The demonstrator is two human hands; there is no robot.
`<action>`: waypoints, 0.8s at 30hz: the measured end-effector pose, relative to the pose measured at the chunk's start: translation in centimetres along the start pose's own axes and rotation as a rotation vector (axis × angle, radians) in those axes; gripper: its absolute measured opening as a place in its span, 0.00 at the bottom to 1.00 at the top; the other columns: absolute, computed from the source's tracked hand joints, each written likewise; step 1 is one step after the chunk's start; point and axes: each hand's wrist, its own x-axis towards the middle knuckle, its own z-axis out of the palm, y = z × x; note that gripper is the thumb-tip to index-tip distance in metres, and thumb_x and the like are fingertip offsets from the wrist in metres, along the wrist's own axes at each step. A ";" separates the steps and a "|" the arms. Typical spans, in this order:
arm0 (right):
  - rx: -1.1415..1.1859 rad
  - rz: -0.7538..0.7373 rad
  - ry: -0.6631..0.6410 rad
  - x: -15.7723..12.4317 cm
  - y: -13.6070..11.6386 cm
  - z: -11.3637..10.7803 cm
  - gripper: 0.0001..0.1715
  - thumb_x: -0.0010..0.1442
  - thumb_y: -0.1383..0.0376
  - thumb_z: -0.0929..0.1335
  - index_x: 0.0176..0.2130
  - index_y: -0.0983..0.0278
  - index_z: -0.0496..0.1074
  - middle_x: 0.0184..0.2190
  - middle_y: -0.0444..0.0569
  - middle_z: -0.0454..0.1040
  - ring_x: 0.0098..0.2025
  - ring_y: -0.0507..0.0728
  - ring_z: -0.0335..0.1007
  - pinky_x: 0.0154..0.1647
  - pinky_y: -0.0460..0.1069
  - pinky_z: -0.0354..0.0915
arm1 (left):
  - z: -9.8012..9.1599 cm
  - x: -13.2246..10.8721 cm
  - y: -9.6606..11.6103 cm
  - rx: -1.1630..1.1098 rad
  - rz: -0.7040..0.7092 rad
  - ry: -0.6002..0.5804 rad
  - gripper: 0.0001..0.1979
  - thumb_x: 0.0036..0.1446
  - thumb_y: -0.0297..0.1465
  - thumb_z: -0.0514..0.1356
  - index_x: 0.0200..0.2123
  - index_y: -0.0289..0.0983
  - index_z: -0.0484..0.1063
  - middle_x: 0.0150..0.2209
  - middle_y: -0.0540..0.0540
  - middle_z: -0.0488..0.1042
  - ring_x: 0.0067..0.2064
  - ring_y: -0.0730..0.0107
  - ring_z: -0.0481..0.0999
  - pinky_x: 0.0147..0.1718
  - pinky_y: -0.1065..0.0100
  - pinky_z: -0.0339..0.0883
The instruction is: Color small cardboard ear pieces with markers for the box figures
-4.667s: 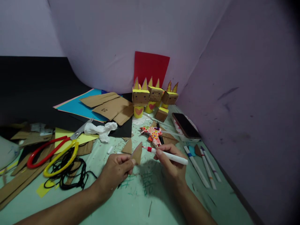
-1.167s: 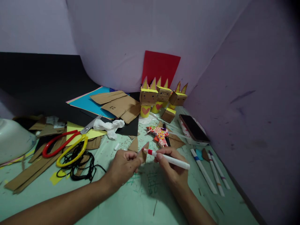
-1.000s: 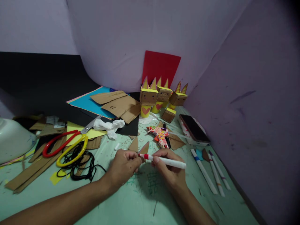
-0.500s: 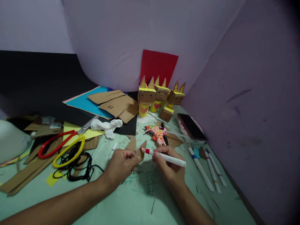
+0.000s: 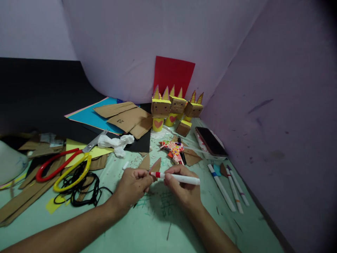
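Between thumb and fingers, my left hand (image 5: 135,184) pinches a small pointed cardboard piece (image 5: 157,167) by its lower left part. My right hand (image 5: 184,186) grips a white marker (image 5: 181,178) with a red band, its red tip touching or very near the left edge of that piece. Another cardboard triangle (image 5: 144,163) lies just behind my left hand. A white marker cap (image 5: 125,165) rests beside it. Farther back is a glue gun (image 5: 173,149) with a bright patterned body, lying on a brown cardboard scrap.
Cardboard figures with pointed ears (image 5: 161,107) stand at the back before a red sheet (image 5: 173,72). Scissors (image 5: 71,158), black cord (image 5: 86,189) and cardboard strips (image 5: 23,202) lie left. On the right are a phone (image 5: 210,140) and several markers (image 5: 222,188).
The marker tip has moved lower, to the left edge of the cardboard piece. The whole view has shifted slightly, so things appear farther left.
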 end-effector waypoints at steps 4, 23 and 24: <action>0.042 0.042 0.177 0.2 0.3 -0.1 0.08 0.52 0.61 0.68 0.28 0.64 0.72 0.19 0.43 0.72 0.21 0.51 0.65 0.23 0.45 0.59 | -0.1 0.0 0.0 -0.002 0.000 -0.023 0.14 0.43 0.39 0.58 0.14 0.36 0.63 0.11 0.57 0.55 0.14 0.81 0.48 0.14 0.73 0.38; 0.068 0.051 0.139 0.0 -0.2 0.0 0.09 0.50 0.60 0.69 0.25 0.64 0.71 0.17 0.43 0.71 0.20 0.51 0.64 0.21 0.44 0.56 | 0.2 -0.1 0.3 -0.076 -0.056 -0.008 0.14 0.40 0.40 0.59 0.15 0.36 0.62 0.10 0.57 0.56 0.13 0.83 0.48 0.13 0.74 0.37; 0.053 0.049 0.107 -0.1 -0.2 0.1 0.09 0.50 0.60 0.69 0.24 0.64 0.71 0.16 0.43 0.71 0.19 0.51 0.63 0.20 0.44 0.56 | 0.2 -0.1 0.3 -0.072 -0.047 -0.010 0.14 0.40 0.40 0.59 0.15 0.36 0.63 0.10 0.57 0.56 0.13 0.83 0.48 0.13 0.74 0.37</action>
